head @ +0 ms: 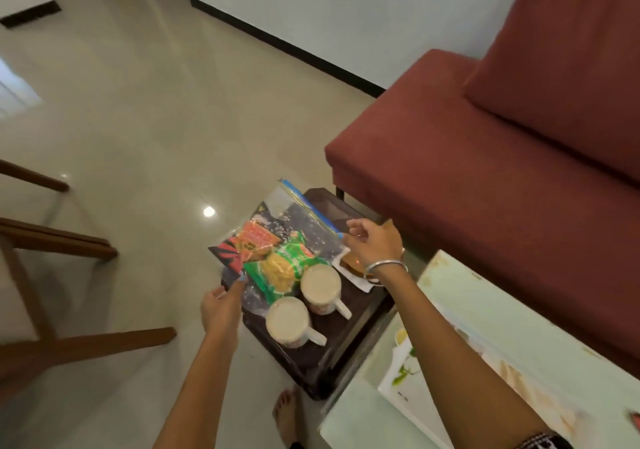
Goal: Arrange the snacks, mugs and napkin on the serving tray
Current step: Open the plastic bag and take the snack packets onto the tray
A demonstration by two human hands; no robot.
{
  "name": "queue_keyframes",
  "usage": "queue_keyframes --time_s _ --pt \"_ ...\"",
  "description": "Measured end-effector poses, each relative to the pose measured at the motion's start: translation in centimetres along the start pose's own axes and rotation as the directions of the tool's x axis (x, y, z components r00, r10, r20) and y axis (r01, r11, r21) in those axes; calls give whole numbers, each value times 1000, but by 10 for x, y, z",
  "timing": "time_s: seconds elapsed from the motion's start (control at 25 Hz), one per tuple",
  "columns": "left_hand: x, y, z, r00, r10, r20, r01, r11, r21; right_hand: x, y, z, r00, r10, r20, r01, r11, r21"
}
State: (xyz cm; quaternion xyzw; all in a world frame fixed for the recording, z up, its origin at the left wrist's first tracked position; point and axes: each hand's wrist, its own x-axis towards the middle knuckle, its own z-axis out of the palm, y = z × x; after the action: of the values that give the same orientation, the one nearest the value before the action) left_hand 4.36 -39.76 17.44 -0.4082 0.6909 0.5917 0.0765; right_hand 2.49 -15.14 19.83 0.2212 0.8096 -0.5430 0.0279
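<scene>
Steadying zip bag point(298, 222) of snacks on tray point(343, 338) beside two mugs point(320, 287): left hand point(221, 308) pinching near edge, right hand point(372, 244) loosely spread over far corner.

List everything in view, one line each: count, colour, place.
tray: one, dark brown, centre
mugs: two, white, side by side on tray
snack packets: green one and orange one, on tray's far left part
clear zip bag: one, under the packets
napkin: one, white, tray's right edge
sofa: one, dark red, right
glass table: one, lower right
left hand: at tray's left edge
right hand: over napkin
</scene>
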Motion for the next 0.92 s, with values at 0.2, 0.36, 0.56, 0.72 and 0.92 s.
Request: queue_keyframes --time_s 0.2,0.36,0.56,0.72,0.92 --pt "76 -12 8 985 -160 -71 167 979 115 91 3 59 984 152 94 -125 963 -240" --pt "111 -18 23 986 -136 -95 149 978 143 131 20 86 964 227 139 -166 922 -350" --pt "130 -24 24 975 -218 -44 221 969 109 156 37 104 932 345 108 -249 829 -501" --pt "132 -11 23 980 -200 -10 200 979 25 165 23 106 946 303 112 -238 889 -392" --pt "124 29 28 983 -177 -42 171 978 -117 154 -38 83 993 112 25 -104 973 -205"
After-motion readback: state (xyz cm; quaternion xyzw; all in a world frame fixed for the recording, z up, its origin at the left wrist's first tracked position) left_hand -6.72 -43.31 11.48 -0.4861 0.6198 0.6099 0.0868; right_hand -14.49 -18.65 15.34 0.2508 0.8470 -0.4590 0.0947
